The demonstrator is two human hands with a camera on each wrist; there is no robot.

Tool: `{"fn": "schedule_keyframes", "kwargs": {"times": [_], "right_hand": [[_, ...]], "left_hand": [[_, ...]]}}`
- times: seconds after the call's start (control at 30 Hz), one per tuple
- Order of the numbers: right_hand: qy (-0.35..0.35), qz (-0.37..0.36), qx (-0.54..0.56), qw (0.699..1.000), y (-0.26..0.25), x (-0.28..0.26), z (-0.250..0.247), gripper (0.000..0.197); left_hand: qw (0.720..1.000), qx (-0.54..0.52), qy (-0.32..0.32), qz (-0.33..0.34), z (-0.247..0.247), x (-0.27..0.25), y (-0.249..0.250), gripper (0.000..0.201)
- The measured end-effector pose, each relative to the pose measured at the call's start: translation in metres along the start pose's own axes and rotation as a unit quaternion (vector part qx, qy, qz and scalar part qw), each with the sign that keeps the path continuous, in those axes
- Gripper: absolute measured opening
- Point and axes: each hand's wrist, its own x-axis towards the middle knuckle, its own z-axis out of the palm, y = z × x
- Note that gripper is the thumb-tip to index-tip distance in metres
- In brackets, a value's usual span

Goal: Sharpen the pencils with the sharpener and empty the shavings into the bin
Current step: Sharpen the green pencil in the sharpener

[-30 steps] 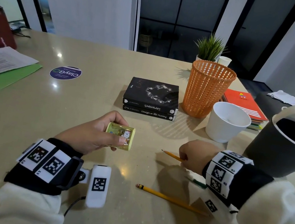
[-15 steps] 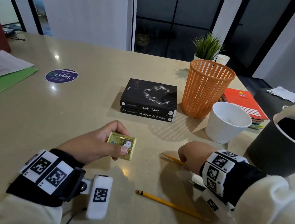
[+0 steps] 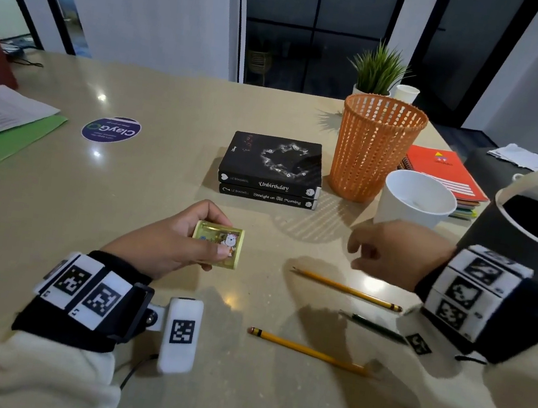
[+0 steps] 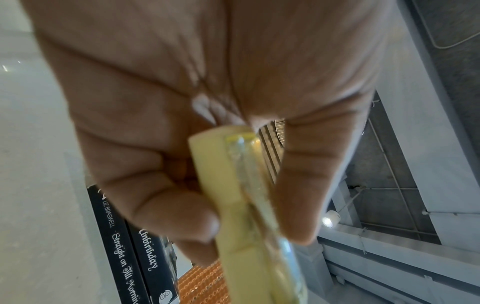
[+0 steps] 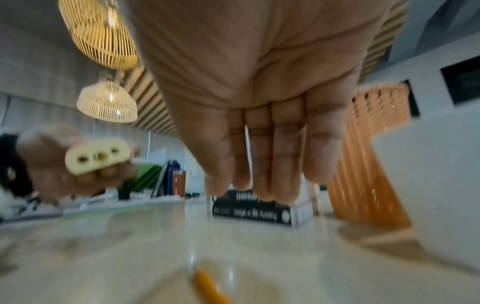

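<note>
beige and shiny, the table [image 3: 51,214] holds everything, and past its far edge are dark glass doors. the left hand [image 3: 165,244] holds the small yellow sharpener [image 3: 218,244] up off the table near the middle, fingers and thumb curled round it. the right hand [image 3: 395,252] hangs over the table with nothing in it, fingers loose and pointing down. under it, toward the right edge, lies a yellow pencil [image 3: 345,289], then a dark green pencil [image 3: 371,326], then a second yellow pencil [image 3: 309,351] nearer the front edge. the grey bin [image 3: 509,258] stands at the right edge.

i think this is the picking-up step, with no pencil in the sharpener yet. next the right hand needs to pinch one pencil, and the tip has to go straight into a hole.

only the right wrist view shows the three holes on the sharpener's end. the left wrist view shows the thumb and fingers squeezing it close up. only the head view shows all three pencils and the bin.
</note>
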Motion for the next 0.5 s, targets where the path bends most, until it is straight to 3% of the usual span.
{"fn": "schedule_keyframes", "kwargs": {"times": [0.1, 0.3, 0.5], "right_hand": [[0.01, 0.012, -0.009, 1.0, 0.01, -0.022, -0.004, 0.02], [-0.142, 0.041, -0.093, 0.985, 0.017, -0.057, 0.03, 0.032], [-0.158, 0.071, -0.117, 0.978, 0.022, -0.066, 0.047, 0.029]], "left_hand": [[1.0, -0.007, -0.001, 0.002, 0.004, 0.001, 0.0, 0.054], [1.0, 0.007, -0.015, -0.007, 0.016, 0.006, -0.002, 0.084], [1.0, 0.014, -0.015, -0.016, 0.024, 0.005, -0.005, 0.089]]}}
